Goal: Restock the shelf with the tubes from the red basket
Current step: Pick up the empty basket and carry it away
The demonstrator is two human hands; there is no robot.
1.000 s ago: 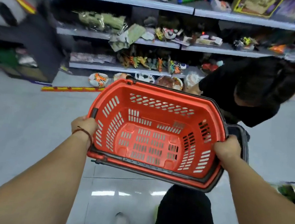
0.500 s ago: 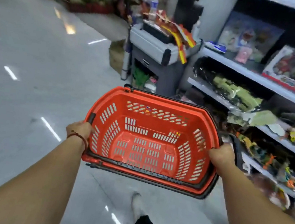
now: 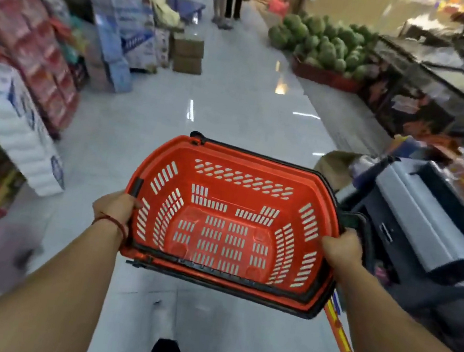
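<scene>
Red basket [image 3: 240, 190] btwn both hands [image 3: 114, 208] [image 3: 339, 249]

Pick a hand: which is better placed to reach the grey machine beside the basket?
Right, probably. The right hand grips the red basket on the rim facing the grey machine; the left hand grips the opposite rim, with the basket in between.
</scene>
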